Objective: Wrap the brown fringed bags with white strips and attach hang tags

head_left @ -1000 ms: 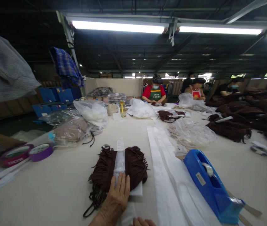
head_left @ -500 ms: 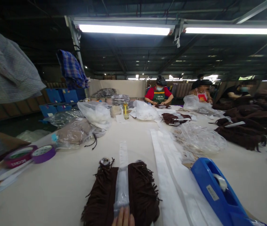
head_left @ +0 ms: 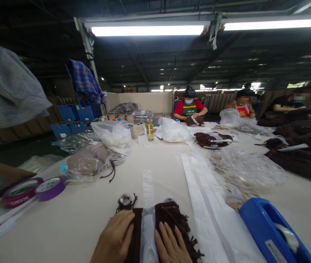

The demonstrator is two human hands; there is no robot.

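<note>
A dark brown fringed fabric piece (head_left: 136, 233) lies in front of me at the bottom of the head view, with a pale translucent strip (head_left: 148, 233) running down its middle. My left hand (head_left: 114, 233) rests on the left half, fingers slightly bent and thumb apart from them. On the right half, my right hand (head_left: 170, 243) lies flat with its fingers spread. A shiny round metal part (head_left: 125, 199) shows at the upper left corner. Beyond the top edge, a white strip (head_left: 148, 188) extends over the table. The piece's lower end is out of frame.
Right of the piece run long white sheets (head_left: 207, 204) and a blue tape dispenser (head_left: 276, 233). Purple tape rolls (head_left: 50, 188) and bagged goods (head_left: 89, 160) lie left. Clear plastic bags (head_left: 251, 168) and brown fringed goods (head_left: 306, 146) are farther right. Co-workers sit across the table.
My left hand has come into view on the piece's left half. The right half now has my right hand on it; earlier only one set of fingertips pressed the strip's lower end.
</note>
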